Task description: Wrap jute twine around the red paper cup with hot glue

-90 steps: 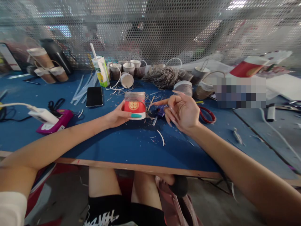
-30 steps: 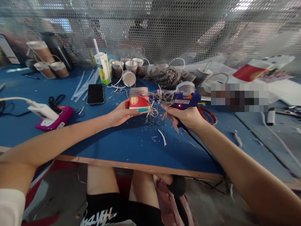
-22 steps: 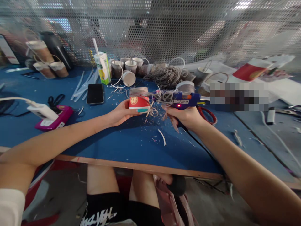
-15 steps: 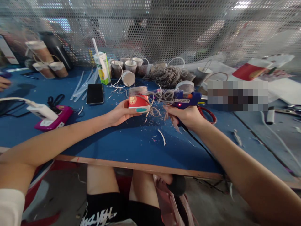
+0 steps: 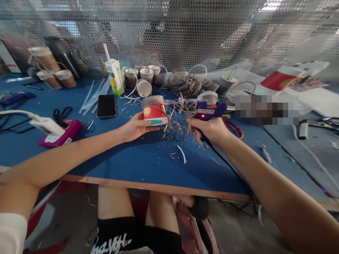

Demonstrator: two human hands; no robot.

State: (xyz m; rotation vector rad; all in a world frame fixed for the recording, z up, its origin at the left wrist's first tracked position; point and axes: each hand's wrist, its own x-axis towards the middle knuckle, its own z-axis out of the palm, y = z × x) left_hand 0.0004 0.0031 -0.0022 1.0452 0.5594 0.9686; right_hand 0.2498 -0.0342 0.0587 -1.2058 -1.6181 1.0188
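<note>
My left hand (image 5: 136, 127) grips a red paper cup (image 5: 153, 112) with a gold emblem; its upper part is wound with grey cord (image 5: 153, 100) and its white rim faces down. In my right hand (image 5: 209, 128) is a blue glue gun (image 5: 212, 111) with a lit red light, pointed left toward the cup. Loose cord hangs tangled around the gun's front and beside the cup, so the nozzle's exact contact is hidden. A black cable (image 5: 225, 160) runs down from the gun.
Behind stand cord-wrapped cups (image 5: 146, 74), a cord heap (image 5: 185, 84) and a drink carton (image 5: 116, 77). At left lie a phone (image 5: 106, 106), clear sticks, a purple power strip (image 5: 60, 134) and another glue gun (image 5: 17, 98). Scissors (image 5: 327, 123) lie far right.
The red cup has shifted slightly left and turned a little in my left hand. The other hand at the far left edge has gone from view, and a red-and-white cup at right has moved slightly.
</note>
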